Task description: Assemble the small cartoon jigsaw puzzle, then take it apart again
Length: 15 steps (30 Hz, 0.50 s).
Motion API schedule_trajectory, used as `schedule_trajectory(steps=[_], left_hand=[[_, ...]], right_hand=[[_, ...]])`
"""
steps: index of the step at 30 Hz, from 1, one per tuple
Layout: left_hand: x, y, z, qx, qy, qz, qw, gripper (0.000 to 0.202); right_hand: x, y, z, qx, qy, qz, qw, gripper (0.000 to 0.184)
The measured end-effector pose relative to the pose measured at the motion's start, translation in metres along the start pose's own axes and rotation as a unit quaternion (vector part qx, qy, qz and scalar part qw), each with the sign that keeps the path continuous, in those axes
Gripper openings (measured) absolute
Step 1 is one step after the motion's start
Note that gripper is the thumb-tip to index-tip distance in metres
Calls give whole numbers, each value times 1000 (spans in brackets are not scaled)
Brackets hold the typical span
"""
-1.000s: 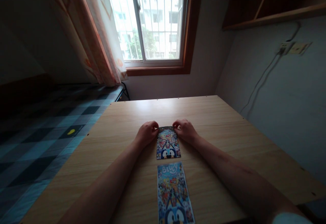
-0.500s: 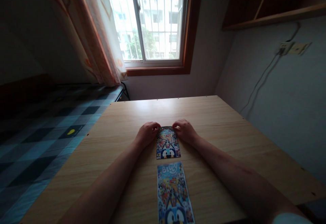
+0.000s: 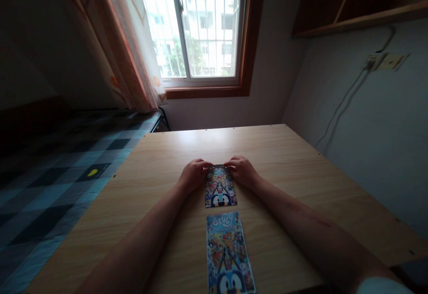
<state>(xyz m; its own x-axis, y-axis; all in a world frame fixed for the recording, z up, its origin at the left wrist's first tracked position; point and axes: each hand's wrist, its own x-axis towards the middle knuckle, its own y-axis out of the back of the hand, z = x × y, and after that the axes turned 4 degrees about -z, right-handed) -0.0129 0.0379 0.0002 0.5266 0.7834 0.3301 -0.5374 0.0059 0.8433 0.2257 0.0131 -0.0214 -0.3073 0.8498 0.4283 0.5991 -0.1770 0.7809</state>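
Observation:
A small dark-blue picture card lies on the wooden table, printed with a crowd of cartoon figures and a blue cartoon dog's face at its near edge. At its far left corner is my left hand, thumb and fingers closed on the edge. My right hand grips the far right corner in the same way, its fingertips reaching inward along the top edge. The fingers partly cover that edge. Closer to me, a longer printed sheet with a similar picture and the word "Bluey" lies flat, touched by neither hand.
The light wood table ends at the wall below a window. A bed with a checked cover stands along the left. On the right wall a cable hangs from a socket beneath a shelf.
The fingertips of both hands have slid slightly inward along the card's far edge, closer to each other. The card and the longer sheet keep their places.

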Motion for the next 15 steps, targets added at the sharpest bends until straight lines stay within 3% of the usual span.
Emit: schedule_trajectory(steps=[15], left_hand=[[1,-2,1,46,-9,2,999,32]], right_hand=[[-1,2,-2,-11,-1,-4,1000,21]])
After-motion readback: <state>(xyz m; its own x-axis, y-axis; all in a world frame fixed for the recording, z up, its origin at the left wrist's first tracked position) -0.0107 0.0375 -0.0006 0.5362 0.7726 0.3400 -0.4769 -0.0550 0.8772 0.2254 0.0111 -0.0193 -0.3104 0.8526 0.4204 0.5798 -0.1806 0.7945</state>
